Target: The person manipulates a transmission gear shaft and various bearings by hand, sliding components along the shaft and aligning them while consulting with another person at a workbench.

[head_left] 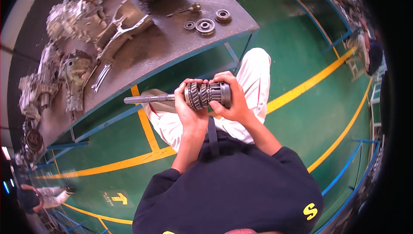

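Over my lap I hold a gear shaft, a metal shaft with helical gears stacked on it. Its long splined end sticks out to the left, lying roughly level. My left hand wraps around the gears at the left of the stack. Around the right end, at a slotted hub and dark ring, my right hand is closed, its thumb on the near side. The far fingertips of both hands meet behind the gears, and part of the gear stack is hidden by them.
Ahead, a metal workbench carries loose gears, a thin shaft, wrenches, a bell-shaped housing and several gearbox castings. Yellow lines mark the green floor. Another person is at far left, one more at far right.
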The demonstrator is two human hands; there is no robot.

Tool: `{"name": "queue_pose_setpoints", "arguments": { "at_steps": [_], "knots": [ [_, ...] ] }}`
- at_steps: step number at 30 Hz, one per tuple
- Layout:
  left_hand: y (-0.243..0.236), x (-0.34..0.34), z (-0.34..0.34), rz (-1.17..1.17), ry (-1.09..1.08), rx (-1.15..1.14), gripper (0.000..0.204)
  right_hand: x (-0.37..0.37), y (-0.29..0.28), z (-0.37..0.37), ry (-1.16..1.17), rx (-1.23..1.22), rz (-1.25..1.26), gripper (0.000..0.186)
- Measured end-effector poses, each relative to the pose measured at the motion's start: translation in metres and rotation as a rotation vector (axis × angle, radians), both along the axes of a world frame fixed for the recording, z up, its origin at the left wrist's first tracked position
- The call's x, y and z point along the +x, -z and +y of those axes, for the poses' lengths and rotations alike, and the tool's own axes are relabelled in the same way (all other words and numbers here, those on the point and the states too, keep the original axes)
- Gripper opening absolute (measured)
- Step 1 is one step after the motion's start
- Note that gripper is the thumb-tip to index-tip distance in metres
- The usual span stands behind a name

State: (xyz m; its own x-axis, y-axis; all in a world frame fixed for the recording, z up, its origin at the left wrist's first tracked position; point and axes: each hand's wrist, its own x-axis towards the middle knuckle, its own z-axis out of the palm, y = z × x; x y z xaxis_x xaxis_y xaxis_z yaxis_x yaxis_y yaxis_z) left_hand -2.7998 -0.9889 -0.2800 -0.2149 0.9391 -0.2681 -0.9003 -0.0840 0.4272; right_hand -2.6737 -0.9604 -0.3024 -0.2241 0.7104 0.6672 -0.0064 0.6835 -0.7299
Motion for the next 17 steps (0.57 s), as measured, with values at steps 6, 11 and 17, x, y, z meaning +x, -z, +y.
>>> {"name": "queue_pose_setpoints", "arguments": {
  "at_steps": [6, 11, 17],
  "knots": [
    [-0.021, -0.005, -0.004, -0.024, -0.068, 0.057, 0.022, -0.018, -0.004, 0.008, -0.045, 0.151, 0.115, 0.057],
    [-0.037, -0.017, 0.017, 0.015, -0.057, 0.052, 0.024, -0.014, -0.029, 0.038, -0.011, 0.352, -0.023, 0.055],
    [-0.049, -0.038, 0.046, -0.008, -0.040, -0.040, 0.024, -0.037, -0.039, 0.081, -0.018, 0.504, -0.064, 0.049]
  ]
}}
